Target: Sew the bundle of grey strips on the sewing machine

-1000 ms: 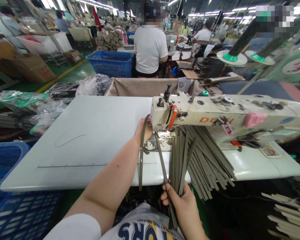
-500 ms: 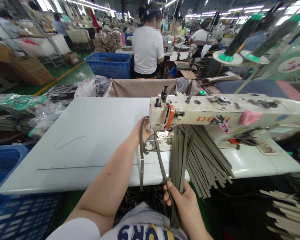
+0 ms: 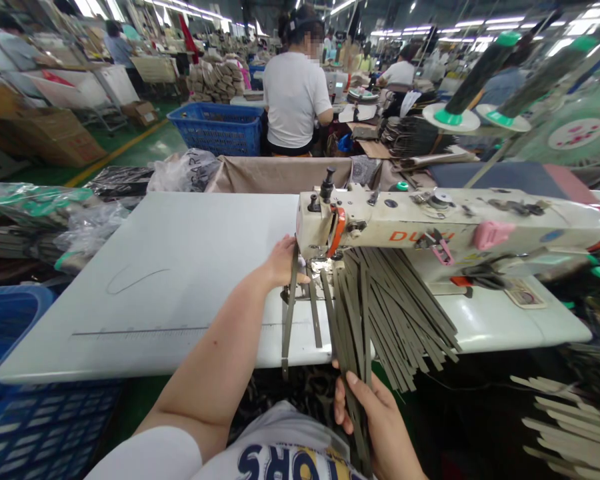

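My left hand (image 3: 280, 263) is at the needle end of the sewing machine (image 3: 390, 217), its fingertips partly hidden behind the machine head. It is closed on a narrow grey-green strip (image 3: 290, 313) that hangs over the table's front edge. A shorter-looking strip (image 3: 315, 317) lies flat by the needle plate, close to my left thumb. My right hand (image 3: 365, 407) is wrapped round a bundle of similar strips (image 3: 350, 320) in front of the machine. One strip (image 3: 329, 300) stands slightly apart at the bundle's left side.
More strips (image 3: 405, 320) fan out under the machine arm. A loose thread (image 3: 135, 283) and a printed ruler line (image 3: 145, 330) show on the white table (image 3: 205, 227). Blue baskets (image 3: 220, 130) stand behind and at left. A co-worker (image 3: 295, 93) sits ahead, back turned.
My left hand's strip has swung from an arch to a straighter hang. The strip by the needle has left my right fingers and now lies on the table. My right hand has lowered slightly.
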`<move>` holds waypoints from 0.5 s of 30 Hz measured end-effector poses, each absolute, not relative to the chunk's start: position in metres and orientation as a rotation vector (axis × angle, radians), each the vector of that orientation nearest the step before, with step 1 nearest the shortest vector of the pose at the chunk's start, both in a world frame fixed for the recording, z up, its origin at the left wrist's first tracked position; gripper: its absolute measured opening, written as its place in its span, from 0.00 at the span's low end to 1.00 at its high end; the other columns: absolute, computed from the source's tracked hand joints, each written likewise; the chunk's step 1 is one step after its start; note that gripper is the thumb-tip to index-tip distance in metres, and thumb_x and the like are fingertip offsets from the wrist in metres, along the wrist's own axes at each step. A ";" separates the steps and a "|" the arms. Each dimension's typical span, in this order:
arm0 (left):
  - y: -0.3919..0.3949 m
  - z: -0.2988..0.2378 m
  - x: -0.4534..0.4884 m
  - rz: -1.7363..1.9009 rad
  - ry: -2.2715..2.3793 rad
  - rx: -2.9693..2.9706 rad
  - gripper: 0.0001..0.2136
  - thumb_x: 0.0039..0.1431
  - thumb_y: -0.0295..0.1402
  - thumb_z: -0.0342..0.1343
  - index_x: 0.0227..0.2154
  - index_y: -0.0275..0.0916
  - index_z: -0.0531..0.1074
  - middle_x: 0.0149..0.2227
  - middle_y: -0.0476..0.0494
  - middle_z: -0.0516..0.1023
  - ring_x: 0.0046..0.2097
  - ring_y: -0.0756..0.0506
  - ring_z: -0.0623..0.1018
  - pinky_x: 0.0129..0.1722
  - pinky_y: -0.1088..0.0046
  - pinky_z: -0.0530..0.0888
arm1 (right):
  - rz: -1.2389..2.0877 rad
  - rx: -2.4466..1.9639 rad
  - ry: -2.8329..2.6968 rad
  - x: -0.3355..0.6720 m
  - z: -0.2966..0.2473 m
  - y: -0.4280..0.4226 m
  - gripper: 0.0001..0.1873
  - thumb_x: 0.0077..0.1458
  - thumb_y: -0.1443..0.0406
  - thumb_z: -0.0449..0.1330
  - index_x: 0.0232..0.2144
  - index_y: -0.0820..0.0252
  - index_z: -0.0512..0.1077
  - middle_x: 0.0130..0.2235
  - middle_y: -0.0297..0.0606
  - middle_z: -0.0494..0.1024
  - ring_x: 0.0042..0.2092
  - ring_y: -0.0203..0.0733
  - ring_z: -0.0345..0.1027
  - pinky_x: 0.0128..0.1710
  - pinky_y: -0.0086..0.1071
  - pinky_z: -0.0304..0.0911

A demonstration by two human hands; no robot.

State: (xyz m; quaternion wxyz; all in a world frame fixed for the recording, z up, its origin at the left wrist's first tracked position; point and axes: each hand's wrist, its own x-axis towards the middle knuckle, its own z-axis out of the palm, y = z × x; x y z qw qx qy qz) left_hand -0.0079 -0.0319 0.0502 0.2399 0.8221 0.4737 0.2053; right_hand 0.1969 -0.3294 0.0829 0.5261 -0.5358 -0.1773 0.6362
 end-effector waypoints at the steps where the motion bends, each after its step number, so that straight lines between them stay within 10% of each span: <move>1: -0.032 0.051 -0.008 0.548 1.298 2.252 0.39 0.40 0.36 0.80 0.60 0.37 0.81 0.69 0.28 0.75 0.72 0.22 0.70 0.75 0.37 0.66 | 1.531 -1.271 -0.395 0.198 0.083 -0.329 0.28 0.53 0.48 0.85 0.43 0.62 0.86 0.29 0.37 0.82 0.24 0.39 0.70 0.22 0.27 0.60; 15: -0.038 0.066 -0.004 0.484 1.299 2.333 0.39 0.41 0.37 0.81 0.60 0.36 0.81 0.67 0.31 0.78 0.68 0.25 0.75 0.73 0.45 0.71 | 1.629 -1.327 -0.401 0.204 0.072 -0.334 0.28 0.52 0.45 0.86 0.30 0.62 0.83 0.29 0.44 0.86 0.27 0.41 0.75 0.29 0.27 0.69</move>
